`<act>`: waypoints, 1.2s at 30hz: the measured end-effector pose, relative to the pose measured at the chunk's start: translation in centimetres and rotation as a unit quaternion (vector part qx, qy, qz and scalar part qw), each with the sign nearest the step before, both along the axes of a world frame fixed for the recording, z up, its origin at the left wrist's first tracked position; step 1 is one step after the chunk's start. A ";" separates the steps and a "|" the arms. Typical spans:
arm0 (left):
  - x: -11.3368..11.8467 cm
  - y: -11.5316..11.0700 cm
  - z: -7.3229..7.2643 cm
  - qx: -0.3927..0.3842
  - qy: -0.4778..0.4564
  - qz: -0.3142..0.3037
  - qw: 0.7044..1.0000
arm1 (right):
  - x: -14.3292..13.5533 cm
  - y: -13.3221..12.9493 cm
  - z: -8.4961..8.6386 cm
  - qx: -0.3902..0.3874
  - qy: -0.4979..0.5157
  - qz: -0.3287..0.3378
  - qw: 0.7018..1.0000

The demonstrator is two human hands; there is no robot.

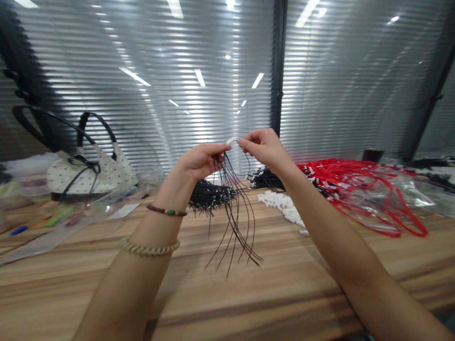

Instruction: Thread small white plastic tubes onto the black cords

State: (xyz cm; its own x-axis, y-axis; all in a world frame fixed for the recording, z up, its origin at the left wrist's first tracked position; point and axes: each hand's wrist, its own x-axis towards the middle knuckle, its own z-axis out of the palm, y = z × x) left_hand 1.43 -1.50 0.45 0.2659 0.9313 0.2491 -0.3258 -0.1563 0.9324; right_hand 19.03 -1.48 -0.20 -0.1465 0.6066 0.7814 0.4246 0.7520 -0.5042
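My left hand point(199, 160) is raised above the table, closed on a small white plastic piece point(231, 141) at its thumb and fingertip. From the same hand a bunch of thin black cords point(232, 215) hangs down, the loose ends fanning out. Just to the right, my right hand point(265, 148) pinches one black cord point(249, 163) close to the white piece's end. Whether the cord's tip is inside the piece is too small to tell. Behind the hanging cords lies a pile of black cords point(209, 195), and small white pieces point(280, 204) are heaped to its right.
On the right lie red lanyards point(341, 173) and clear plastic bags point(408, 189). A dotted white handbag point(88, 173) stands at the left, near a blue pen cap point(18, 230) and plastic wrapping. Window blinds point(159, 94) rise behind the wooden table point(199, 303).
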 end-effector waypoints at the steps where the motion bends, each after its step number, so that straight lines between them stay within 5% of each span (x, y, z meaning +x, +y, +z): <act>1: -0.1 0.1 0.0 0.004 0.001 -0.002 1.000 | -0.1 -0.1 0.0 -0.004 0.007 0.001 1.000; 5: -0.2 0.4 -0.1 0.010 0.010 -0.005 1.000 | -0.7 -0.3 -0.1 -0.007 0.059 0.017 0.998; 14: -0.3 -0.1 0.0 0.020 0.012 -0.024 0.999 | -2.2 -1.1 -0.3 -0.061 0.210 0.166 0.961; 31: -0.2 0.2 0.0 0.016 0.003 -0.027 0.999 | -3.1 -0.3 -0.8 -0.009 0.252 0.170 0.953; 36: -0.1 0.1 0.1 0.013 -0.012 -0.006 1.000 | -2.4 0.3 -1.0 0.004 0.202 0.139 0.969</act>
State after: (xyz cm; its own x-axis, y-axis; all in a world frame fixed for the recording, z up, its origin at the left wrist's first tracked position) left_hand 1.33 -1.42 0.56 0.2714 0.9211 0.2792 -0.3507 -0.1755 0.9199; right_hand 16.60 -1.15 -1.17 0.0156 0.5806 0.8141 -0.0261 0.8141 -0.5801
